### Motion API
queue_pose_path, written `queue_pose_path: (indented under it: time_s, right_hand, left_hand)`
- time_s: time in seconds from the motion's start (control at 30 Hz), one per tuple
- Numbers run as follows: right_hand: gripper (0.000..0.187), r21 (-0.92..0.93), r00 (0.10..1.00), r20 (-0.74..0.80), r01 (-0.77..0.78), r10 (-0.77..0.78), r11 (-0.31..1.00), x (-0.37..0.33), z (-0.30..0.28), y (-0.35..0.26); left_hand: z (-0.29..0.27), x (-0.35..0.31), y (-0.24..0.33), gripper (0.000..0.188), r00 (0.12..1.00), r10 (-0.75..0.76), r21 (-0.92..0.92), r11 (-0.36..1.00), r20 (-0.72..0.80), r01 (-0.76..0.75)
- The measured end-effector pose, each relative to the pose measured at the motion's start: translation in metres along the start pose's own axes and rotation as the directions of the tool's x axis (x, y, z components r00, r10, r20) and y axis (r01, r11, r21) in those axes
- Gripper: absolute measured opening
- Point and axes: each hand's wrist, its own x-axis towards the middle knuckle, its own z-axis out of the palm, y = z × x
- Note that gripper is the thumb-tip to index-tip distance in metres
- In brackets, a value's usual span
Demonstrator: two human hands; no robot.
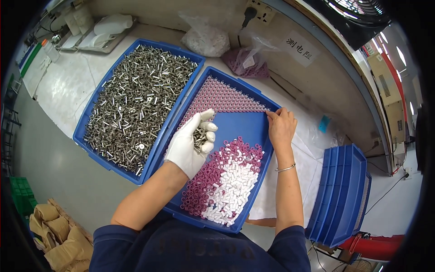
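My left hand (190,144) wears a white glove. It is closed palm up around a small heap of metal pins (200,137), above a blue tray (177,212). My bare right hand (282,128) is at that tray's right edge, thumb and fingers pinched together at the end of a row; whatever they hold is too small to make out. In the tray's far part stand tight rows of pink rings with metal centres (226,96). Its near part holds loose pink rings (200,192) and white tubes (233,188).
A second blue tray (84,119), heaped with metal pins (140,99), adjoins on the left. Plastic bags of white pieces (206,41) and pink pieces (247,61) lean at the back wall. Stacked blue trays (337,192) stand at right; cardboard boxes (63,235) sit lower left.
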Motion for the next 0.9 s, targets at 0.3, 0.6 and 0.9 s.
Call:
queue_pose_path:
  time_s: [0.3, 0.6, 0.9]
  right_hand:
    - [0.007, 0.077, 0.995, -0.103, 0.002, 0.006, 0.997, -0.008, 0.004, 0.002]
    - [0.009, 0.62, 0.916, 0.317, -0.395, 0.244, 0.678, -0.046, -0.059, -0.03]
    - [0.02, 0.559, 0.94, 0.274, 0.019, -0.206, 0.829, -0.106, -0.13, -0.052]
  left_hand:
    - [-0.014, 0.007, 0.002, 0.024, 0.999, -0.008, 0.001, 1.0, -0.04, 0.008]
    - [-0.021, 0.006, -0.003, 0.014, 1.0, -0.01, 0.013, 1.0, 0.013, 0.01]
    - [-0.017, -0.001, -0.005, 0.014, 1.0, 0.0, 0.044, 0.999, 0.031, -0.001]
